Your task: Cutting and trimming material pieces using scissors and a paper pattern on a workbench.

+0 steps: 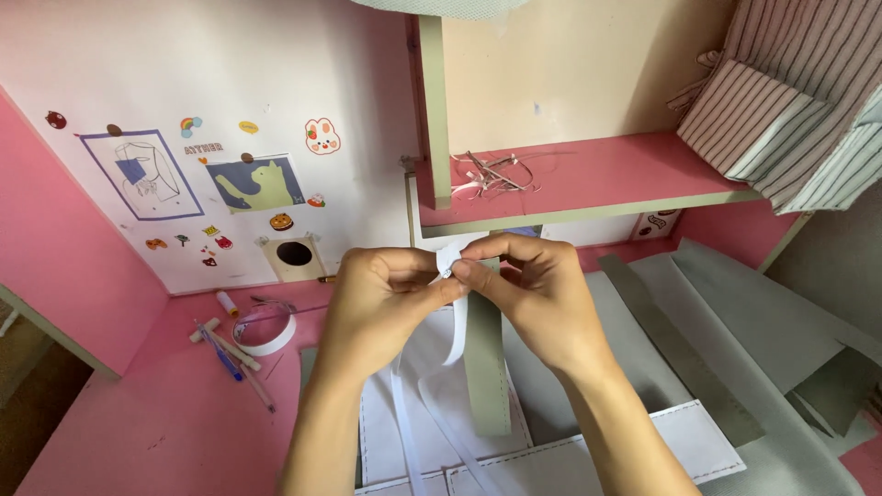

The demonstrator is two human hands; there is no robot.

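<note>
- Work in hand: both hands pick at the end of a narrow white tape strip (pixel 454 321), held up over the centre of the pink worktop (pixel 175 413).
- Progress, my read: early to mid. Grey-green paper strip (pixel 485 367) hangs from the pinch point, tape liner looks only started, not peeled off.
- Done so far, judging by layout: white stitched-edge fabric panels (pixel 698 441) already laid at near edge; grey sheets (pixel 735 312) spread to the right.
- Left: tape end still to be separated; loose white tails trail down toward near edge.
- Left hand (pixel 381 298): fingers together, thumb and forefinger clamped on the tape end.
- Right hand (pixel 537 294): fingers together, fingertips pinched on the same end, touching left hand's fingertips.
- Left side: white tape roll (pixel 265 332) lying flat, blue pen (pixel 219 354) beside it, both untouched.
- Far pink shelf (pixel 606 174): curl of discarded strip scraps (pixel 491 174).
</note>
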